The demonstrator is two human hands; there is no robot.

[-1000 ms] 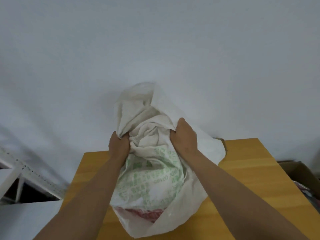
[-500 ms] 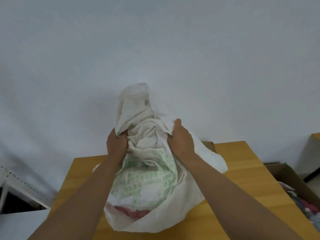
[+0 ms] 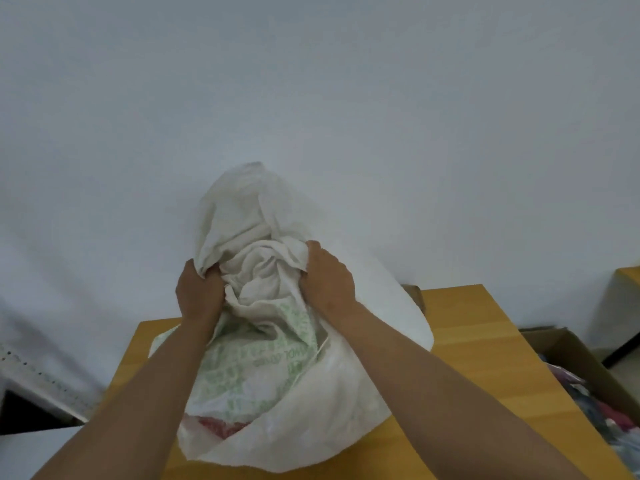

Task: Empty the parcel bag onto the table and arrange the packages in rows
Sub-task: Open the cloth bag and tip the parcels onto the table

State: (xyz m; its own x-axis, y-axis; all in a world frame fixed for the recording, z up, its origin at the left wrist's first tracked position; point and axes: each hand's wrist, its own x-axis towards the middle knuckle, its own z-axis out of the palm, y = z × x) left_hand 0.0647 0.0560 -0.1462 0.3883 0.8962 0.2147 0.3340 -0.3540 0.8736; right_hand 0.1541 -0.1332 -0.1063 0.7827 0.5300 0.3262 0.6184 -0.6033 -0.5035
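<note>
A large white woven parcel bag (image 3: 270, 368) with green and red print stands bulging on the wooden table (image 3: 485, 341). Its gathered upper part rises in front of the wall. My left hand (image 3: 197, 292) grips the bunched fabric on the left side. On the right side, my right hand (image 3: 329, 278) grips the fabric at about the same height. A brown corner of a package (image 3: 414, 292) shows behind the bag at the right. The bag's contents are hidden.
An open cardboard box (image 3: 581, 362) with mixed items stands on the floor to the right of the table. A white perforated metal rack (image 3: 41, 382) is at the lower left. A pale wall lies close behind the table.
The view has shifted, so the table and bag now sit a little farther right and lower. Both hands keep their hold on the bag's bunched fabric, and the bag has slumped slightly.
</note>
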